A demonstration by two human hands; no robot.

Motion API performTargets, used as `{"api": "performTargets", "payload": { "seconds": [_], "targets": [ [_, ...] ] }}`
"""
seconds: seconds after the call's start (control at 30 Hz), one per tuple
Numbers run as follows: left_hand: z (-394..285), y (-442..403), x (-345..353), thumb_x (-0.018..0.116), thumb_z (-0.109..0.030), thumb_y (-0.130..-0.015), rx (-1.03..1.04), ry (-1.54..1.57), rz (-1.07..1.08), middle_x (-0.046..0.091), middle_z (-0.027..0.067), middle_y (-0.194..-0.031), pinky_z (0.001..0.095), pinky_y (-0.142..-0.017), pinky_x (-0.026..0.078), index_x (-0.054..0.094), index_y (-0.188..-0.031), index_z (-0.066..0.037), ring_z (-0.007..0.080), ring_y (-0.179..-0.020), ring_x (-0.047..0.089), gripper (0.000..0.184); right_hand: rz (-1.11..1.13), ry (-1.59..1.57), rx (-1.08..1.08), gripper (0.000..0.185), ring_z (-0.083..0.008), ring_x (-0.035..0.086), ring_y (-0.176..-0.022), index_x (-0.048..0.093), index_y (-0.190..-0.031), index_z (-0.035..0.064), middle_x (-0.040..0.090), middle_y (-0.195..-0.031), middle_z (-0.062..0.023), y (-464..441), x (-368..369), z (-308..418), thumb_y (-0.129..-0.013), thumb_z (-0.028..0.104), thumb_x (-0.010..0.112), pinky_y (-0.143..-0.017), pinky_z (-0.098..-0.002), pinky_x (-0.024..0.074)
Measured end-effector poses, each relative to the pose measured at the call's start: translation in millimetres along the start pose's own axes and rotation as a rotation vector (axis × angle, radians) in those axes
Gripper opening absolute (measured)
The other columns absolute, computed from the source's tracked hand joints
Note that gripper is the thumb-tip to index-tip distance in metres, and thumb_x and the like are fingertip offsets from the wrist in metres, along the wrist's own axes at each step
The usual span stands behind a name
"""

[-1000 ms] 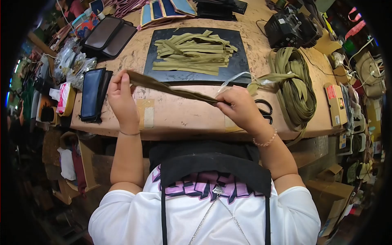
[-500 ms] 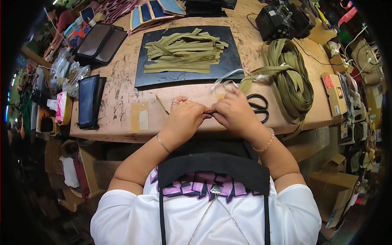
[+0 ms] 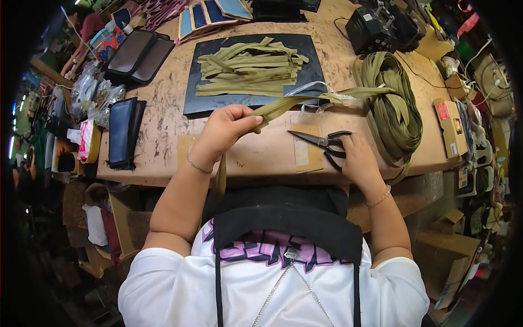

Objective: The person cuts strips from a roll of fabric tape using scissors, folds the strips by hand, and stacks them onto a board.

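My left hand (image 3: pixel 226 128) is closed on the end of an olive strip (image 3: pixel 294 101), which runs right to a thick olive coil (image 3: pixel 389 106). Another olive length (image 3: pixel 220 177) hangs below that hand over the table edge. My right hand (image 3: pixel 359 161) has its fingers on the handles of black scissors (image 3: pixel 323 142), whose blades point left and lie slightly apart. Behind the hands, a pile of cut olive strips (image 3: pixel 250 68) rests on a black board (image 3: pixel 196 104). Clear plastic (image 3: pixel 318 90) lies where the strip crosses the board's right corner.
Dark pouches (image 3: pixel 124 131) and dark cases (image 3: pixel 139 57) lie at the left, near plastic bags (image 3: pixel 106 103). A black machine (image 3: pixel 376 30) stands at the back right. A cardboard box (image 3: pixel 450 128) sits at the right edge. Blue pieces (image 3: pixel 210 16) lie at the back.
My hands have parted. My left hand has taken the coil's strip end and drawn it left; the shorter strip now hangs below. My right hand has moved right and down to the scissors, which have turned.
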State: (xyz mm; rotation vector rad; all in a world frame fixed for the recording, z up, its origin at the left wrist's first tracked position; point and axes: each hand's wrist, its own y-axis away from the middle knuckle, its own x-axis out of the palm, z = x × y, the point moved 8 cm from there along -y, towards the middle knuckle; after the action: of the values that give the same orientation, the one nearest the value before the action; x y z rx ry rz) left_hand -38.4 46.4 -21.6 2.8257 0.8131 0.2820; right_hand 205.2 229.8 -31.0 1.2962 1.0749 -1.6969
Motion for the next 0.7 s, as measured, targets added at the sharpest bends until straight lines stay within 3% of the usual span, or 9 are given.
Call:
{"api": "performTargets", "payload": {
  "seconds": [0.1, 0.23, 0.27, 0.37, 0.4, 0.5, 0.7],
  "targets": [
    [-7.5, -3.5, 1.1, 0.072, -0.010, -0.091, -0.011, 0.054, 0.007, 0.070, 0.0046, -0.085, 0.0215, -0.074, 0.052, 0.068, -0.093, -0.002, 0.0095, -0.078, 0.066, 0.010, 0.113, -0.195, 0.036, 0.041, -0.0397, 0.059, -0.092, 0.058, -0.110, 0.0004, 0.060, -0.097, -0.0180, 4.3, -0.4, 14.4, -0.070, 0.000, 0.067, -0.082, -0.0474, 0.0505],
    [-18.4, -4.8, -0.3, 0.072, -0.011, -0.091, 0.028, 0.112, -0.004, 0.071, 0.0049, -0.085, 0.0217, -0.073, 0.051, 0.068, -0.093, -0.002, 0.0090, -0.077, 0.065, 0.010, 0.358, -0.739, 0.196, 0.037, -0.0251, 0.061, -0.087, 0.051, -0.108, 0.0016, 0.058, -0.097, -0.0097, 22.1, 21.3, 31.4, -0.075, 0.004, 0.066, -0.081, -0.0388, 0.0503],
    [-20.6, -4.2, 0.0, 0.073, -0.011, -0.091, 0.041, 0.117, -0.007, 0.071, 0.0050, -0.086, 0.0214, -0.073, 0.050, 0.069, -0.094, -0.002, 0.0087, -0.077, 0.065, 0.010, 0.412, -1.024, 0.169, 0.041, -0.0160, 0.054, -0.082, 0.047, -0.112, 0.0036, 0.053, -0.095, -0.0031, 28.7, 37.1, 37.3, -0.085, 0.020, 0.074, -0.076, -0.0331, 0.0482],
    [-19.7, -5.5, 0.2, 0.073, -0.011, -0.090, 0.046, 0.112, 0.000, 0.071, 0.0048, -0.086, 0.0218, -0.074, 0.051, 0.068, -0.093, -0.002, 0.0090, -0.077, 0.065, 0.010, 0.520, -1.071, 0.156, 0.046, -0.0164, 0.055, -0.084, 0.046, -0.118, 0.0016, 0.057, -0.092, -0.0077, 29.1, 36.1, 58.1, -0.087, 0.020, 0.075, -0.077, -0.0305, 0.0484],
    [-19.9, -5.5, 2.2, 0.073, -0.011, -0.090, 0.043, 0.125, 0.007, 0.071, 0.0048, -0.086, 0.0218, -0.074, 0.051, 0.068, -0.092, -0.003, 0.0091, -0.077, 0.065, 0.010, 0.604, -1.266, 0.249, 0.054, -0.0126, 0.053, -0.079, 0.045, -0.118, 0.0026, 0.055, -0.088, -0.0049, 32.1, 40.3, 64.4, -0.091, 0.038, 0.074, -0.070, -0.0265, 0.0462],
    [-16.2, -2.4, 10.4, 0.073, -0.011, -0.090, 0.025, 0.161, 0.025, 0.071, 0.0049, -0.086, 0.0218, -0.075, 0.051, 0.068, -0.091, -0.003, 0.0093, -0.077, 0.065, 0.010, 0.506, -1.338, 0.252, 0.056, -0.0088, 0.049, -0.073, 0.043, -0.118, 0.0035, 0.052, -0.084, -0.0016, 22.3, 37.5, 75.7, -0.092, 0.044, 0.072, -0.064, -0.0243, 0.0425],
    [-5.0, 3.0, 25.4, 0.071, -0.008, -0.092, -0.032, 0.186, 0.053, 0.070, 0.0045, -0.086, 0.0227, -0.074, 0.053, 0.066, -0.090, -0.003, 0.0110, -0.078, 0.066, 0.007, 0.397, -1.253, 0.185, 0.047, -0.0102, 0.048, -0.069, 0.046, -0.112, 0.0039, 0.049, -0.077, -0.0003, 0.9, 34.4, 86.3, -0.092, 0.037, 0.073, -0.062, -0.0272, 0.0421]
  ]
}}
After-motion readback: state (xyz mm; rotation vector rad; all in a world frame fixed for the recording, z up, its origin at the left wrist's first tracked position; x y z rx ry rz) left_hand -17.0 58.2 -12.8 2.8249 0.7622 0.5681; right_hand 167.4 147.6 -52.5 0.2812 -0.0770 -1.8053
